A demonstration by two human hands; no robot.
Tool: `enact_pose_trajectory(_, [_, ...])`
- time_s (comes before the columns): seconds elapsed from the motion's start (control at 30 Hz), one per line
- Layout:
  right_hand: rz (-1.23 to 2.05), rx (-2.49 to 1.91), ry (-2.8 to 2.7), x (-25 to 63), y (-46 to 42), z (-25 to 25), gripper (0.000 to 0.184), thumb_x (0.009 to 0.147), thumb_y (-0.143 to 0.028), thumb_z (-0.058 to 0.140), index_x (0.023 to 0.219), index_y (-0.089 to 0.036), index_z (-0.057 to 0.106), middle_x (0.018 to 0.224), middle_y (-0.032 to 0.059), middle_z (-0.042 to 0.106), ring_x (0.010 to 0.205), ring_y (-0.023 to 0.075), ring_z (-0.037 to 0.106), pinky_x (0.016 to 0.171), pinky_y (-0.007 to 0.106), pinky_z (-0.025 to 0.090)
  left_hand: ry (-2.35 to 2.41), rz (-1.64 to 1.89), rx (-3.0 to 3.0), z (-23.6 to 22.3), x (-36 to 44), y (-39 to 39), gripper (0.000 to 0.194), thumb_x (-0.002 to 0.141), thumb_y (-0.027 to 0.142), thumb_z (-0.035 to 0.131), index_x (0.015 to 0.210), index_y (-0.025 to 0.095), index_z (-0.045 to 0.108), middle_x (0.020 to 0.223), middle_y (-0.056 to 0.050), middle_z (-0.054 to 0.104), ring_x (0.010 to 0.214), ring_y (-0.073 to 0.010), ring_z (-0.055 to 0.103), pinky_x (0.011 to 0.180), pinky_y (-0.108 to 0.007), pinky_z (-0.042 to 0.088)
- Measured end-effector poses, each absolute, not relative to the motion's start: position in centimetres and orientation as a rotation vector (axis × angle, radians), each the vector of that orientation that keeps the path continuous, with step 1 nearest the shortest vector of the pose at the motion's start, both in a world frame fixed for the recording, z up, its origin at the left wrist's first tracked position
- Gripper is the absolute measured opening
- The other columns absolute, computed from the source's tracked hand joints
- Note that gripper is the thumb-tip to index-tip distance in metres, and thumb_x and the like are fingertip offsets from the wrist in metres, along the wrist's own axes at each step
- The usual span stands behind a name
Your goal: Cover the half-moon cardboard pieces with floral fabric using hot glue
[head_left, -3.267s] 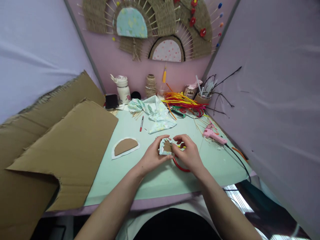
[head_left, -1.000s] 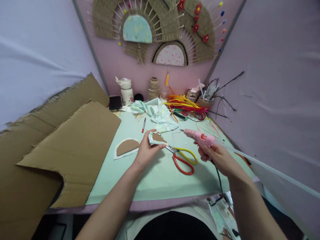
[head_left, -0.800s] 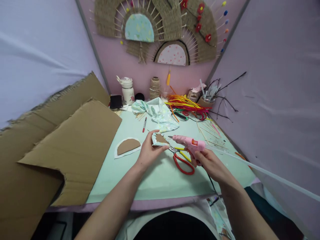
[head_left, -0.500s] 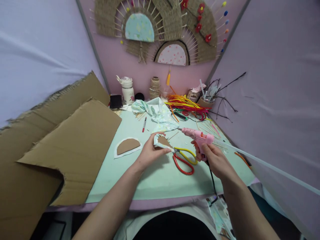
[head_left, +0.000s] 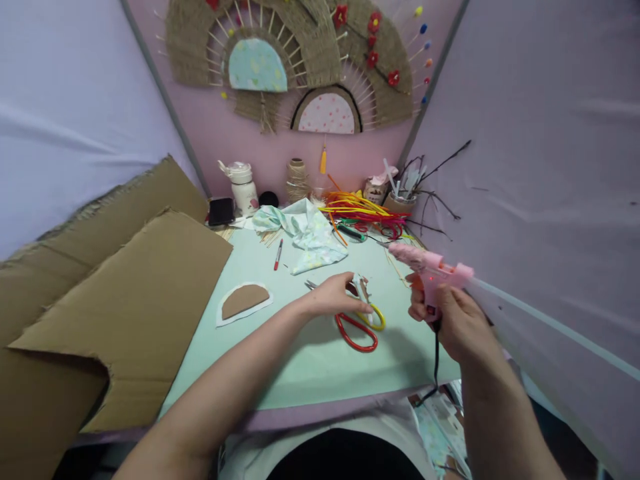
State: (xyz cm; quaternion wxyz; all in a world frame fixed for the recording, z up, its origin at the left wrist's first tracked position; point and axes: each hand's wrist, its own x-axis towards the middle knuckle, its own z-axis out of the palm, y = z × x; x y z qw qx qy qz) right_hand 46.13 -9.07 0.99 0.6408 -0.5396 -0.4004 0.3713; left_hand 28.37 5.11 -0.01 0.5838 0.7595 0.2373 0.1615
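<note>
My left hand (head_left: 340,295) grips a small cardboard piece edged with pale fabric (head_left: 363,291), now seen nearly edge-on, above the scissors. The scissors (head_left: 356,342), with one red and one yellow handle, lie on the table, partly covered by that hand. In my right hand (head_left: 450,317) is a pink hot glue gun (head_left: 430,267), its nozzle pointing left and a red light showing. A long clear glue stick (head_left: 540,320) runs out of its back, and a black cord (head_left: 437,357) hangs below. Left of my left hand lies a half-round cardboard piece (head_left: 245,301) on white fabric.
Large cardboard sheets (head_left: 150,300) lean over the table's left side. Crumpled patterned fabric (head_left: 310,233), a red-and-grey pen (head_left: 279,255), colourful pipe cleaners (head_left: 365,205), a twine cone (head_left: 297,180), a white bottle (head_left: 243,190) and a branch-filled pot (head_left: 400,200) stand or lie farther back.
My left hand has moved right and turned the fabric-edged cardboard piece onto its edge. My right hand has carried the glue gun right, away from it. The view has shifted slightly.
</note>
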Motion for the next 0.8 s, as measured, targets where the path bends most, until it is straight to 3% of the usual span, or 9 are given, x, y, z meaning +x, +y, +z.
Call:
enact_pose_trajectory(0.2, [0.569,-1.165,-0.780,47.7,-11.8,4.7,0.035,0.086,-0.054,0.054,0.088,-0.020,0.064,0.068,-0.0012,0.046,0.049,0.0099,0.037,0.047,0.028,0.032,0.458,0.305,1.611,0.9,38.5,6.9,0.040,0.049,0.032,0.084,0.079,0.014,0.064,0.073,-0.002,0.064,0.074,-0.0170,0.059,0.074,-0.031,0.046])
enact_pose_trajectory(0.37, [0.462,-1.195,-0.776,48.3,-13.4,5.7,0.039,0.085,-0.057,0.052,0.091,-0.021,0.065,0.069,-0.0001,0.046,0.050,0.0105,0.035,0.045,0.028,0.031,0.425,0.256,1.441,1.2,43.5,7.0,0.037,0.045,0.029,0.087,0.068,0.014,0.061,0.063,-0.001,0.059,0.070,-0.0170,0.057,0.071,-0.032,0.045])
enact_pose_trajectory(0.43, [0.490,-1.198,-0.764,48.5,-13.6,5.1,0.036,0.085,-0.055,0.054,0.091,-0.021,0.064,0.069,0.0000,0.047,0.049,0.0100,0.035,0.044,0.027,0.030,0.433,0.270,1.412,1.0,42.2,6.9,0.038,0.046,0.031,0.087,0.067,0.013,0.060,0.063,-0.001,0.058,0.070,-0.0174,0.058,0.072,-0.033,0.045])
enact_pose_trajectory(0.6, [0.636,-1.315,-0.836,47.5,-12.7,2.6,0.038,0.087,-0.056,0.049,0.088,-0.020,0.062,0.068,0.0003,0.050,0.051,0.0115,0.042,0.047,0.027,0.033,0.438,0.519,1.312,1.7,34.0,6.7,0.051,0.055,0.032,0.083,0.098,0.016,0.061,0.095,-0.007,0.066,0.090,-0.0181,0.061,0.087,-0.035,0.044])
enact_pose_trajectory(0.7, [0.797,-1.387,-1.022,45.4,-11.6,1.7,0.040,0.089,-0.056,0.045,0.093,-0.019,0.062,0.062,0.0000,0.052,0.054,0.0138,0.045,0.050,0.028,0.035,0.482,0.714,1.362,2.6,28.4,5.8,0.052,0.060,0.029,0.081,0.106,0.016,0.060,0.098,-0.007,0.067,0.094,-0.0211,0.062,0.092,-0.037,0.043])
enact_pose_trajectory(0.8, [0.881,-1.407,-1.151,42.8,-10.6,1.4,0.044,0.089,-0.058,0.043,0.080,-0.019,0.061,0.060,0.0006,0.053,0.056,0.0144,0.045,0.053,0.029,0.036,0.607,0.799,1.397,2.6,23.9,4.5,0.060,0.063,0.029,0.080,0.116,0.017,0.053,0.099,-0.007,0.067,0.093,-0.0222,0.063,0.087,-0.036,0.047])
